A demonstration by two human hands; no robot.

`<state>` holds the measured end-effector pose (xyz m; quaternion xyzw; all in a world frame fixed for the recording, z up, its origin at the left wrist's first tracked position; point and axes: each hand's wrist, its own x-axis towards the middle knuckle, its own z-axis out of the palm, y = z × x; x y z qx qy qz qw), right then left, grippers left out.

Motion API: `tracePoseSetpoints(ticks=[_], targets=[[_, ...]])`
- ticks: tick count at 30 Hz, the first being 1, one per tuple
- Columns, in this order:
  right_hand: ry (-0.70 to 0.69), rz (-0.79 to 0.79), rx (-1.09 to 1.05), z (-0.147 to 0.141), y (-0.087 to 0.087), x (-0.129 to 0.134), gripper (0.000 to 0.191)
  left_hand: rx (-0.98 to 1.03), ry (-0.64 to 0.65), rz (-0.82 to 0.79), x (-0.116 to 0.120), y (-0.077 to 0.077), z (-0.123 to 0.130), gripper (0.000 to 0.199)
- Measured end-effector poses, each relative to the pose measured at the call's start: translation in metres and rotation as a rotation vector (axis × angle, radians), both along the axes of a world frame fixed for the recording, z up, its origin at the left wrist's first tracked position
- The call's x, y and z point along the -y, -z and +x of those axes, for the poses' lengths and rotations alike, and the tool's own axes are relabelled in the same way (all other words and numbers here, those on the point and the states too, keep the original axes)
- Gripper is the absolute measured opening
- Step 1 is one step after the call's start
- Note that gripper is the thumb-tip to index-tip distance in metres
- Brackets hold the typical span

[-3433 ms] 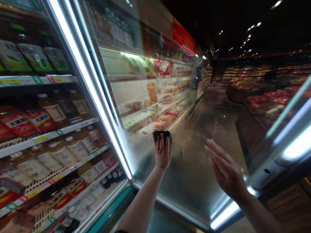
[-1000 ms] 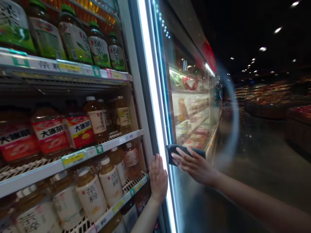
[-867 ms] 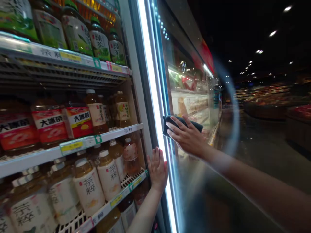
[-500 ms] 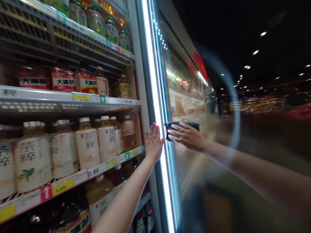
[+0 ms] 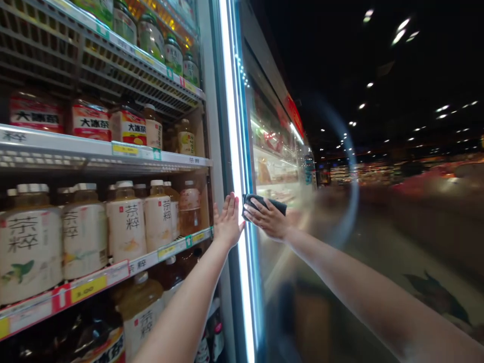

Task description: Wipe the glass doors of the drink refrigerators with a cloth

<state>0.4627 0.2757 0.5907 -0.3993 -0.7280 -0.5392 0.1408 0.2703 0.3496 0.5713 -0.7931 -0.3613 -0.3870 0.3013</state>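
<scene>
Left hand: fingers spread open, flat beside the lit edge of the glass cooler door. Right hand: fingers closed over a dark cloth on the glass. Curved smear: on the glass, right of the cloth.

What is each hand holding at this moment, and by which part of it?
The right hand holds a dark cloth, pressing its lower edge under the fingers against the glass fridge door. The left hand is open and holds nothing.

Right of the fingers, a dark ceiling dotted with small spotlights spans a shiny floor, with blurred, brightly lit shelves far beyond.
</scene>
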Motion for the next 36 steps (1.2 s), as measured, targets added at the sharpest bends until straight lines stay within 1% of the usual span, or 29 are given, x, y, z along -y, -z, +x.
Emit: tracePoseSetpoints(ticks=[1,2,3,5,6,7,8,9,10,11,12,13,14,16,18,19,20,22,24,25,26,28,30,31,32,33,34,35,36], targets=[[0.004,-0.02,0.036,0.007,-0.002,0.008,0.052,-0.001,0.005,-0.001,0.0,-0.001,0.0,0.088],[0.018,-0.021,0.033,0.014,-0.011,0.016,0.053,0.0,0.008,0.002,0.001,-0.001,-0.001,0.088],[0.043,0.001,-0.011,0.02,-0.024,0.025,0.053,0.004,0.011,0.008,0.001,-0.001,-0.001,0.088],[0.105,0.099,-0.176,0.028,-0.049,0.039,0.054,0.014,0.022,0.029,0.002,0.0,-0.001,0.089],[0.134,0.159,-0.266,0.03,-0.055,0.043,0.054,0.018,0.033,0.043,0.002,0.001,0.0,0.089],[0.154,0.207,-0.334,0.03,-0.054,0.045,0.055,0.022,0.047,0.056,0.002,0.003,0.001,0.09],[0.161,0.233,-0.366,0.029,-0.048,0.045,0.055,0.023,0.063,0.065,0.001,0.005,0.002,0.09],[0.157,0.233,-0.353,0.027,-0.036,0.043,0.054,0.021,0.079,0.068,-0.001,0.006,0.003,0.09],[0.145,0.208,-0.308,0.024,-0.022,0.04,0.054,0.018,0.093,0.066,-0.003,0.008,0.005,0.089],[0.117,0.157,-0.213,0.023,-0.009,0.036,0.052,0.014,0.102,0.06,-0.004,0.01,0.006,0.088],[0.1,0.109,-0.13,0.022,0.001,0.033,0.052,0.01,0.107,0.053,-0.006,0.011,0.007,0.088],[0.085,0.066,-0.053,0.023,0.006,0.031,0.051,0.007,0.106,0.048,-0.008,0.012,0.008,0.087],[0.08,0.043,-0.005,0.026,0.005,0.031,0.051,0.004,0.102,0.046,-0.009,0.012,0.008,0.087],[0.102,0.069,-0.017,0.037,-0.01,0.04,0.05,-0.005,0.086,0.046,-0.009,0.011,0.008,0.085],[0.147,0.166,-0.138,0.051,-0.028,0.057,0.051,-0.018,0.067,0.036,-0.007,0.009,0.007,0.083],[0.172,0.222,-0.217,0.057,-0.032,0.067,0.053,-0.023,0.058,0.026,-0.005,0.008,0.007,0.083],[0.194,0.272,-0.291,0.062,-0.031,0.076,0.055,-0.025,0.051,0.014,-0.003,0.007,0.007,0.082],[0.22,0.314,-0.363,0.065,-0.017,0.088,0.06,-0.003,0.04,-0.002,0.004,0.005,0.011,0.084],[0.216,0.257,-0.307,0.064,0.001,0.09,0.062,0.036,0.044,0.007,0.013,0.003,0.02,0.085],[0.211,0.207,-0.254,0.063,0.007,0.089,0.062,0.048,0.059,0.021,0.018,0.001,0.026,0.085],[0.207,0.157,-0.202,0.063,0.007,0.088,0.061,0.051,0.083,0.037,0.023,-0.001,0.033,0.085],[0.214,0.108,-0.16,0.068,-0.005,0.089,0.061,0.035,0.151,0.068,0.034,-0.004,0.048,0.084],[0.232,0.159,-0.221,0.08,-0.024,0.099,0.062,0.025,0.224,0.085,0.044,-0.006,0.064,0.084],[0.24,0.217,-0.279,0.087,-0.031,0.106,0.063,0.026,0.259,0.089,0.048,-0.006,0.071,0.084],[0.25,0.284,-0.348,0.094,-0.033,0.115,0.063,0.025,0.291,0.091,0.053,-0.005,0.078,0.084],[0.264,0.351,-0.418,0.1,-0.03,0.123,0.063,0.02,0.322,0.091,0.058,-0.004,0.084,0.084],[0.281,0.404,-0.472,0.104,-0.024,0.131,0.063,0.013,0.349,0.092,0.063,-0.003,0.09,0.083],[0.298,0.429,-0.495,0.107,-0.014,0.137,0.063,0.003,0.372,0.094,0.068,-0.001,0.096,0.083],[0.311,0.42,-0.484,0.108,-0.004,0.142,0.063,-0.006,0.394,0.096,0.072,0.0,0.102,0.082]])
